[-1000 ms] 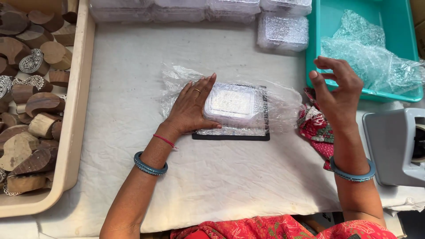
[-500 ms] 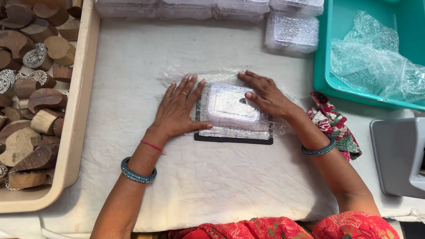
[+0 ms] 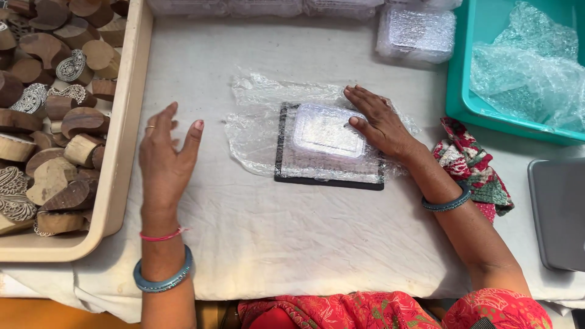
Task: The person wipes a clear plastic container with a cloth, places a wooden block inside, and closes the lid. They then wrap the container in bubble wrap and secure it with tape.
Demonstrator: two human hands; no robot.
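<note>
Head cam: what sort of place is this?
Probably a small craft packing bench. A beige tray holds carved wooden printing blocks, a clear plastic box lies on bubble wrap under the right hand, and a teal bin holds more wrap. The left hand hovers empty.

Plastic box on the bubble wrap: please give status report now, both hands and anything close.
Right hand flat on clear plastic box. Left hand open, off it, over white cloth. Box on bubble wrap and black pad. Nothing blocking.

We see glossy, crinkled plastic wrap over a clear plastic box, matt white cloth on the surface, and rough carved wooden blocks.
</note>
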